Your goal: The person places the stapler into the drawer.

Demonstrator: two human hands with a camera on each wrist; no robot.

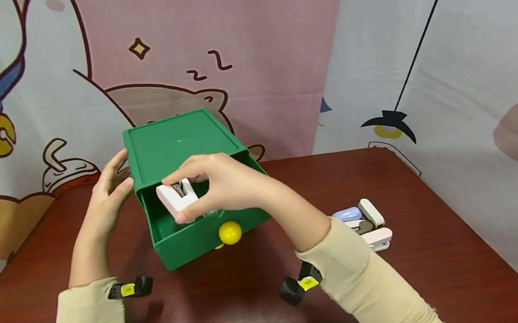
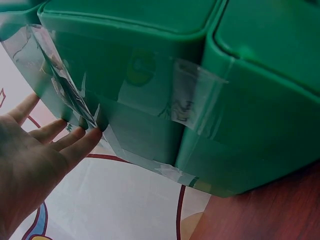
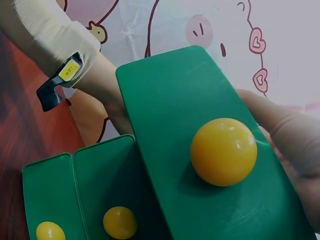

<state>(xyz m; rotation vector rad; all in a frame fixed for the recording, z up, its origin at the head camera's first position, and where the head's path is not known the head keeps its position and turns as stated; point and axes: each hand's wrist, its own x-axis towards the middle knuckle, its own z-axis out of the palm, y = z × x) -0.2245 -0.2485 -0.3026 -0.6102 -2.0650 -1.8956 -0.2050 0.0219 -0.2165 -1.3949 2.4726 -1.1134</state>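
Note:
A green drawer cabinet stands on the table with its top drawer pulled out, a yellow knob on the front. My right hand reaches over the drawer's edge and pinches a small white stapler between thumb and fingers, over the drawer's left part. The rest of the drawer's inside is mostly hidden by that hand. My left hand is at the cabinet's left side, fingers extended; in the left wrist view its fingertips are right at the taped green wall. In the right wrist view the drawer front hides the stapler.
Several small staplers, among them a white one and a blue one, lie together on the brown table to the right, beyond my right forearm. Lower drawers with yellow knobs are closed. A patterned cloth hangs behind the table.

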